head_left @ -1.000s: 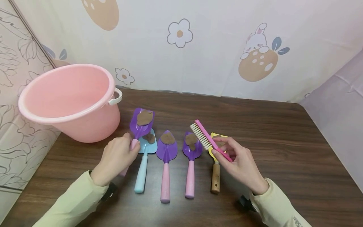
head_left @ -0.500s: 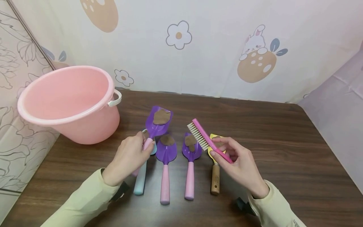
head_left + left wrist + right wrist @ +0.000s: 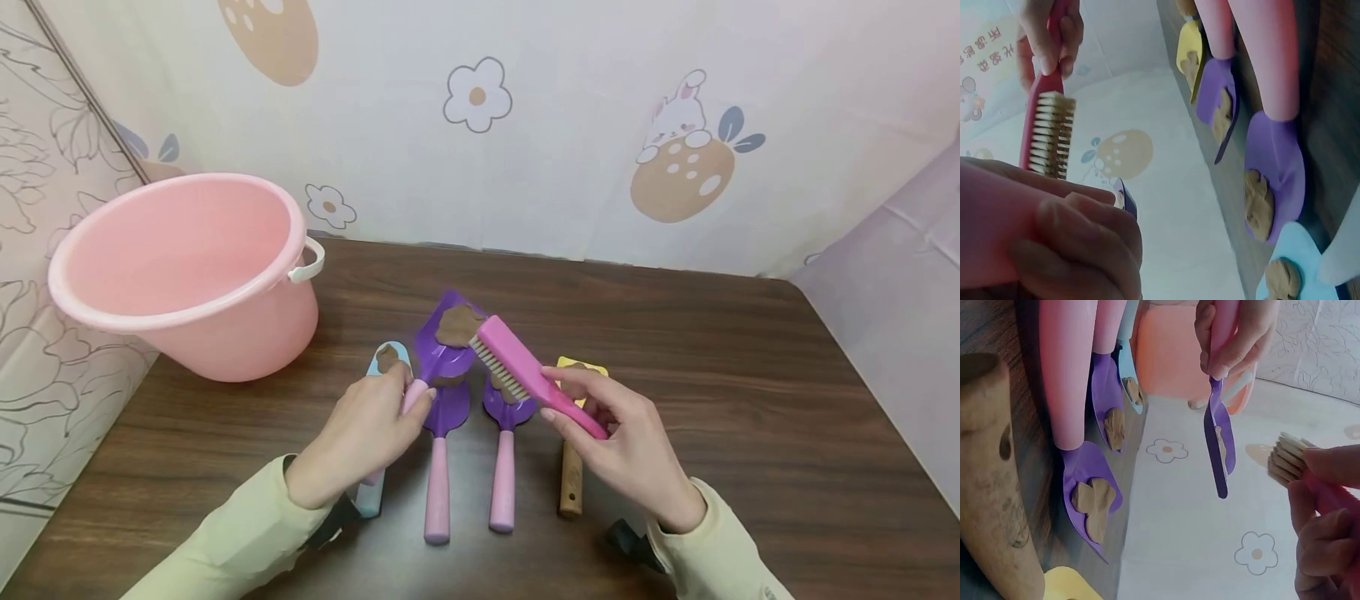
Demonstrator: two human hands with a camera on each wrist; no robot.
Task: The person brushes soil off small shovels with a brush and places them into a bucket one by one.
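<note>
My left hand (image 3: 360, 433) grips the pink handle of a purple hand shovel (image 3: 431, 346), raised above the table. A flat brown clay-like lump (image 3: 456, 327) lies on its blade. Between thumb and fingers, my right hand (image 3: 630, 442) holds a pink brush (image 3: 517, 358), its pale bristles facing the shovel. In the head view the brush head overlaps the lump's right edge; from the right wrist, a gap shows between the bristles (image 3: 1285, 459) and the raised shovel (image 3: 1217, 434). My left fingers (image 3: 1091, 244) curl round the handle in the left wrist view.
Below my hands lie a light-blue shovel (image 3: 370, 500), two purple trowels, one left (image 3: 438, 492) and one right (image 3: 502, 492), and a yellow shovel with a wooden handle (image 3: 571, 487). All carry brown lumps. A pink bucket (image 3: 255, 333) stands at the back left.
My left hand has carried the purple shovel rightward from over the light-blue one, toward the brush. The brush has turned slightly, showing more of its pink back, and its head has shifted a little left.
</note>
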